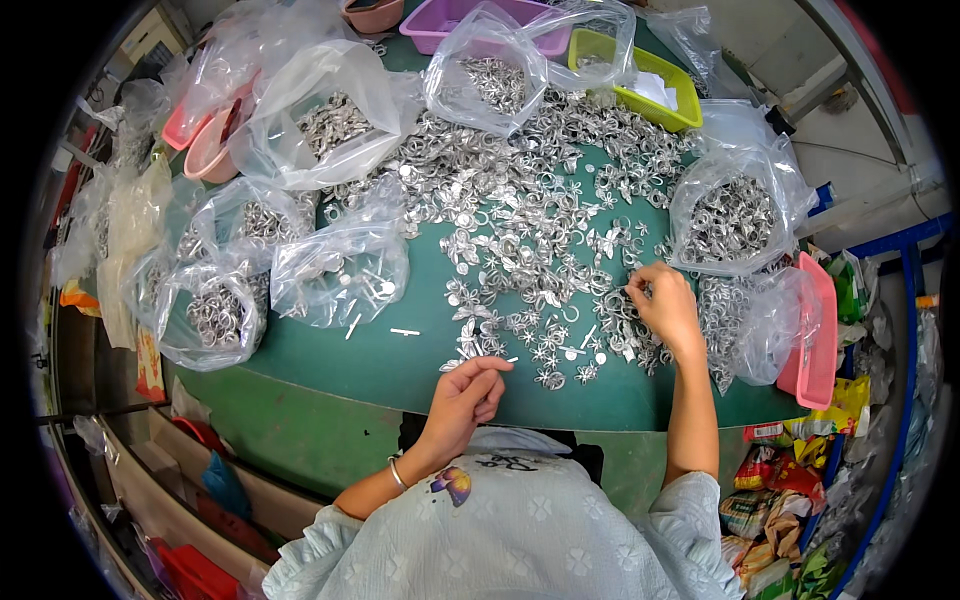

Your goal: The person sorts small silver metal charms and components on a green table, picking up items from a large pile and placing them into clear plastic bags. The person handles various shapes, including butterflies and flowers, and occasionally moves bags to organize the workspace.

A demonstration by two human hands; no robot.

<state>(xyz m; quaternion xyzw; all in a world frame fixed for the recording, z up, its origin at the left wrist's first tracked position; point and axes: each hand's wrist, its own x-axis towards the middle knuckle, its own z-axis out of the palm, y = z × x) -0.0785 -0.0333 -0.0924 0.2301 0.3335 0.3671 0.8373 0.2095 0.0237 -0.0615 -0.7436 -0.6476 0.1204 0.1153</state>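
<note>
Small silver metal pieces (pixel 530 250) lie heaped across the green table, with rings, flower shapes, leaf or butterfly shapes and discs among them. At the near edge of the heap is my left hand (pixel 468 395), its fingers curled and pressed together. A thin silver bar (pixel 512 360) shows at its index fingertip; whether it is held or lies on the table, I cannot tell. Over the heap's right side, my right hand (pixel 665 308) pinches thumb and fingers together. What sits in that pinch is too small to make out.
Clear plastic bags of silver pieces stand left (pixel 215 315), at the back (pixel 290 120) and right (pixel 735 215). A purple basket (pixel 430 40), a lime-green basket (pixel 685 110) and a pink tray (pixel 820 330) edge the table. Loose bars (pixel 405 332) lie left of the heap.
</note>
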